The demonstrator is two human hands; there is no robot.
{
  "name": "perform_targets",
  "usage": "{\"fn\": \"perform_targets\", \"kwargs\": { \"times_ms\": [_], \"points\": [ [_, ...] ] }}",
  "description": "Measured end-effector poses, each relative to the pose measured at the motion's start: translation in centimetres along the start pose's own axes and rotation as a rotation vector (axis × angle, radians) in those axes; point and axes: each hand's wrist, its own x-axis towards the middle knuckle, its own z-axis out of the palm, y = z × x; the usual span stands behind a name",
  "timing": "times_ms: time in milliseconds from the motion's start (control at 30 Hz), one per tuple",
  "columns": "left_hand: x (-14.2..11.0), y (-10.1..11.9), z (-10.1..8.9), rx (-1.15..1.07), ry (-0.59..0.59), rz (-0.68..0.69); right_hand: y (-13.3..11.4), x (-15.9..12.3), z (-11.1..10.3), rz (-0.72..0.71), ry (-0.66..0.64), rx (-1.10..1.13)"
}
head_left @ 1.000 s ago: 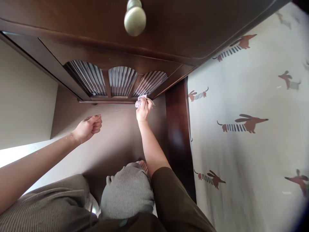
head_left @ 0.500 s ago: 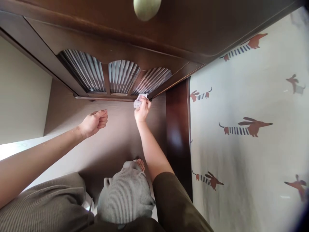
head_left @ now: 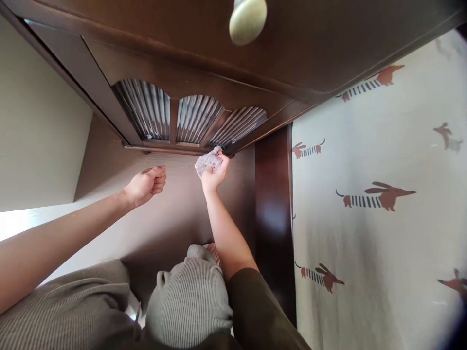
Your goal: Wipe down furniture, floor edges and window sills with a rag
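Note:
A crumpled pale cloth [head_left: 208, 162] is gripped in my right hand [head_left: 215, 175], close to the lower right corner of a dark wooden cabinet [head_left: 204, 63]. Whether the cloth touches the wood, I cannot tell. Three scalloped panes of ribbed glass [head_left: 199, 116] are set in the cabinet front just above that hand. My left hand [head_left: 147, 185] is held as a fist to the left, over the floor and apart from the cabinet. Its curled fingers show nothing between them.
A round pale knob [head_left: 248, 22] sticks out of the cabinet at the top. Dog-print fabric [head_left: 350, 233] covers the right side, beside a dark wooden panel [head_left: 274, 214]. A pale surface [head_left: 40, 126] stands at left. My knees [head_left: 189, 301] are bent over the brown floor [head_left: 175, 209].
My right hand has turned, and more of the cloth shows to its left. The left fist keeps its pose. The view has shifted, so the cabinet and knob sit lower and further right.

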Motion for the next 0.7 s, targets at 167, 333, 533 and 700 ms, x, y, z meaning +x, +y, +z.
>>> {"fn": "perform_targets", "kwargs": {
  "times_ms": [167,333,533,700],
  "points": [
    [-0.7,0.3,-0.6,-0.014,0.013,0.013,-1.0,-0.4,2.3,-0.269,-0.211,0.07],
    [-1.0,0.3,-1.9,-0.029,0.013,0.002,-1.0,-0.1,4.9,-0.287,-0.265,-0.026],
    [-0.2,-0.2,-2.1,-0.019,0.002,-0.022,-2.8,-1.2,7.2,-0.371,-0.416,-0.128],
    [-0.1,-0.5,-1.7,-0.025,-0.043,-0.007,-1.4,0.8,3.1,-0.377,-0.459,-0.153]
  ]
}}
